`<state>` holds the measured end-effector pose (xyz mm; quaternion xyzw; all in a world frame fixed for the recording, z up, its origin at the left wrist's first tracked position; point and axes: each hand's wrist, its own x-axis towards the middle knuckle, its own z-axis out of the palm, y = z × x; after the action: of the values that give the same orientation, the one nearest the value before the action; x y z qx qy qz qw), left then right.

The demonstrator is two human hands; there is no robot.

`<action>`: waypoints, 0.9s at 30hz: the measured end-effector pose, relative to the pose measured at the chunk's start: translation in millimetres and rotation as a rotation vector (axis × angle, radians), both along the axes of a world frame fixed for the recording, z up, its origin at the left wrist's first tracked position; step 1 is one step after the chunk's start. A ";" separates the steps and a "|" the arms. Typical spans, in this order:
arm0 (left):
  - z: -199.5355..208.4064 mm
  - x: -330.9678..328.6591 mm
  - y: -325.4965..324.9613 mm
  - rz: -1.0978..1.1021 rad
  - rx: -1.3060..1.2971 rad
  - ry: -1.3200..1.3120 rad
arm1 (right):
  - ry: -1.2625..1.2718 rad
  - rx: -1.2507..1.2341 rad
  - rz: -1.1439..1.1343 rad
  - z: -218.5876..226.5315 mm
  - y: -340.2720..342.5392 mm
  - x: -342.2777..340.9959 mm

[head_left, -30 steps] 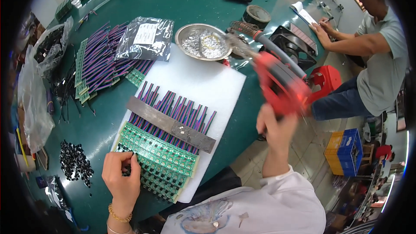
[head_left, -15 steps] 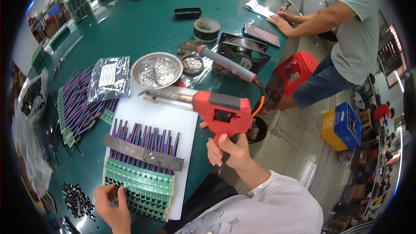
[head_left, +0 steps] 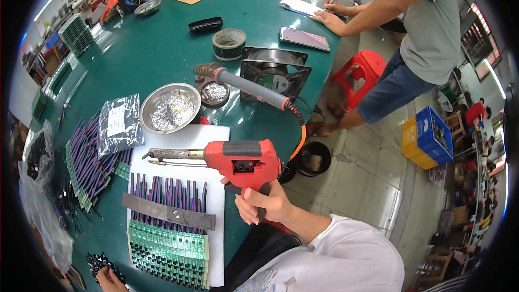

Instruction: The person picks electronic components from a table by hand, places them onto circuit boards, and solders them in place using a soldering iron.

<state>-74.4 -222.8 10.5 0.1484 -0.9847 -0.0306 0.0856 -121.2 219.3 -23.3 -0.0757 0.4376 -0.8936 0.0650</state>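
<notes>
My right hand (head_left: 265,205) is wrapped round the grip of a red soldering gun (head_left: 242,163). Its metal tip points left over a white foam sheet (head_left: 219,254). Below it on the sheet lies a panel of green circuit boards (head_left: 167,243), with small black parts along its near rows. Purple, red and dark wires (head_left: 167,192) stick out at its far edge, under a flat grey metal bar (head_left: 167,212). At the lower left, my left hand (head_left: 110,281), partly cut off by the frame edge, touches a pile of small black components (head_left: 100,262), its visible fingers apart.
Beyond the sheet are a metal bowl of solder bits (head_left: 170,109), a grey-handled soldering iron (head_left: 251,89) on its stand, and a black fan (head_left: 275,73). Wired boards (head_left: 92,159) and a plastic bag (head_left: 120,124) lie left. A person (head_left: 432,32) writes at the right.
My left hand has gone from the board panel to the pile of black components. The soldering gun has come nearer and lower, its tip now level. The view has shifted.
</notes>
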 end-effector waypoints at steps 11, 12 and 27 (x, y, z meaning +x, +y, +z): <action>14.5 -1.0 8.8 0.111 0.052 -0.059 | -0.079 -0.092 -0.036 -3.0 -4.4 0.2; 15.9 -1.1 10.0 0.105 0.048 -0.056 | -0.076 -0.096 -0.043 -3.3 -3.7 0.7; 13.9 -0.9 21.0 0.162 0.320 0.200 | -0.026 -0.082 -0.048 4.6 -8.8 6.7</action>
<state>-75.3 -201.8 24.5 0.2351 -0.9387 -0.1943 0.1606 -114.5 210.5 -18.7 -0.0560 0.4015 -0.9130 0.0459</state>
